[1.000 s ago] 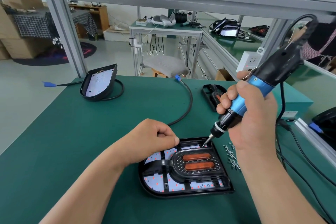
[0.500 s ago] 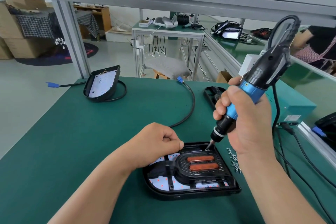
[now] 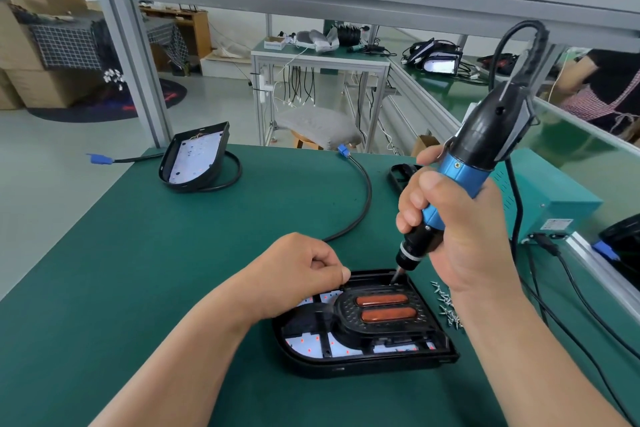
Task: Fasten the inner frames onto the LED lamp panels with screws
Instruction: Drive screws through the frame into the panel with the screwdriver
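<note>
Some lamp panel [image 3: 363, 366] hidden under left hand [image 3: 298, 274] | screwdriver [image 3: 459, 175] tip indistinct

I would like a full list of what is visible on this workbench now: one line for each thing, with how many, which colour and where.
near lamp panel: one, black housing, front of the table, under the hands
inner frame: one, black with two orange strips, lying in the near lamp panel
far lamp panel: one, black with a white board, far left corner
electric screwdriver: one, blue and black, tip down at the inner frame's far edge
screws: small pile, silver, right of the near lamp panel
cable: one, black with a blue plug, curving across the middle
box: one, teal, right side
table: one, green top
left hand: fingers curled, on the near lamp panel's far rim
right hand: grips the electric screwdriver
</note>
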The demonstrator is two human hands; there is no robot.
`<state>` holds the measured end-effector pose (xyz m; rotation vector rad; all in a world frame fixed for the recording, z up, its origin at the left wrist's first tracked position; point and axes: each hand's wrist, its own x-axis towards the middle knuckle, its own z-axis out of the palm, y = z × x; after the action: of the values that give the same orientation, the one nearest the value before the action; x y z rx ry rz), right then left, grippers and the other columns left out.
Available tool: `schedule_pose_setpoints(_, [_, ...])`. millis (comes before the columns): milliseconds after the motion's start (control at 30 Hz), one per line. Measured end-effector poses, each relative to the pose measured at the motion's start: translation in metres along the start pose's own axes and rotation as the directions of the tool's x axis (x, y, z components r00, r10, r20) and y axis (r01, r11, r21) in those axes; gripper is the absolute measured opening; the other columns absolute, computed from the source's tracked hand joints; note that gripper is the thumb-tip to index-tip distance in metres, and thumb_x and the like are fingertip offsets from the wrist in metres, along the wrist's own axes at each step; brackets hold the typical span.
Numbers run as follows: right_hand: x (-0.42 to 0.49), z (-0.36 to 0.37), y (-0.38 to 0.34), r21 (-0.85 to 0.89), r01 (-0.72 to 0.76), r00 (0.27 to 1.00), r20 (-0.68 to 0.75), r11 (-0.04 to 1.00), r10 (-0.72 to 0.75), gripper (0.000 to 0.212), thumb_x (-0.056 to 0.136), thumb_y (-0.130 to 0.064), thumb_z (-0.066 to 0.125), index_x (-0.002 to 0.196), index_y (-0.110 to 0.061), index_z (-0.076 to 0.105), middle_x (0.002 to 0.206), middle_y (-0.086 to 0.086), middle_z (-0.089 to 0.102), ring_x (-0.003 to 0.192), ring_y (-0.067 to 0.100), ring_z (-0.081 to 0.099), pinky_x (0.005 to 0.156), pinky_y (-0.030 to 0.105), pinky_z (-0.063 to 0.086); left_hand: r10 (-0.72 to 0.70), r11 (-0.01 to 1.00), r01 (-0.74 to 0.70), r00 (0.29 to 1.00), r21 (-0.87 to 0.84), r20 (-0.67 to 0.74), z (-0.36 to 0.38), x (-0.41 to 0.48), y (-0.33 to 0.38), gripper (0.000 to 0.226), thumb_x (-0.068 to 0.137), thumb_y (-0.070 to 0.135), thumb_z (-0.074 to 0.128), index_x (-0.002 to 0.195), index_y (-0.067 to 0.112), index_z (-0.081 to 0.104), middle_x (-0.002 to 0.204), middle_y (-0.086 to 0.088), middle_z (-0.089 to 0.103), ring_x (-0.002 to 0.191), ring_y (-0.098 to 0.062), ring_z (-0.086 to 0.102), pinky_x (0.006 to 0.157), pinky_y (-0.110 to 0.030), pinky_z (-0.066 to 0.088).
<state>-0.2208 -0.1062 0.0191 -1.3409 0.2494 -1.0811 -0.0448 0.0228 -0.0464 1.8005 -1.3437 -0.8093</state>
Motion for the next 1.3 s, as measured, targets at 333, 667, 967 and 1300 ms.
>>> schedule_pose_setpoints(333, [-0.002, -0.019, 0.002, 0.228, 0.095, 0.995, -0.057, 0.969, -0.084, 0.021, 0.091, -0.020, 0.059, 0.112, -0.020, 0.062, 0.075, -0.001, 0.046, 0.062, 0.016, 0.045, 0.060, 0.029, 0.045, 0.007, 0.999, -0.006, 0.999, -0.041, 0.034, -0.005, 0.001, -0.002, 0.031, 0.095, 0.042, 0.075, 0.079, 0.016, 0.074, 0.067, 0.010, 0.057, 0.063, -0.007, 0.048, 0.063, -0.020, 0.043])
schedule_pose_setpoints(667, [-0.001, -0.021, 0.003, 0.373, 0.119, 0.976, -0.215, 0.920, -0.038, 0.013, 0.102, -0.021, 0.049, 0.112, -0.020, 0.057, 0.077, -0.005, 0.047, 0.065, 0.011, 0.045, 0.066, 0.025, 0.045, -0.193, 0.819, 0.146, 0.981, -0.555, -0.027, -0.015, 0.004, -0.001, 0.035, 0.101, 0.002, 0.039, 0.122, 0.005, 0.067, 0.071, 0.002, 0.051, 0.056, -0.010, 0.032, 0.045, -0.019, 0.030])
schedule_pose_setpoints(967, [-0.004, -0.014, 0.003, 0.520, 0.118, 0.957, -0.288, 0.846, 0.043, 0.011, 0.105, -0.020, 0.049, 0.113, -0.017, 0.056, 0.080, -0.004, 0.048, 0.068, 0.010, 0.046, 0.068, 0.024, 0.047, -0.233, 0.575, 0.161, 0.972, -0.802, 0.028, -0.021, 0.004, 0.002, 0.014, 0.112, 0.018, 0.050, 0.107, 0.007, 0.058, 0.069, 0.002, 0.056, 0.050, -0.004, 0.028, 0.039, -0.014, 0.024])
schedule_pose_setpoints(1300, [-0.008, -0.004, 0.005, 0.543, 0.105, 0.953, -0.295, 0.833, 0.072, 0.011, 0.103, -0.020, 0.054, 0.111, -0.016, 0.059, 0.079, -0.003, 0.050, 0.067, 0.011, 0.049, 0.068, 0.025, 0.050, -0.198, 0.487, 0.204, 0.973, -0.849, 0.121, -0.019, 0.002, 0.003, 0.013, 0.110, 0.004, 0.046, 0.114, 0.000, 0.058, 0.078, -0.006, 0.063, 0.053, -0.005, 0.034, 0.039, -0.014, 0.028])
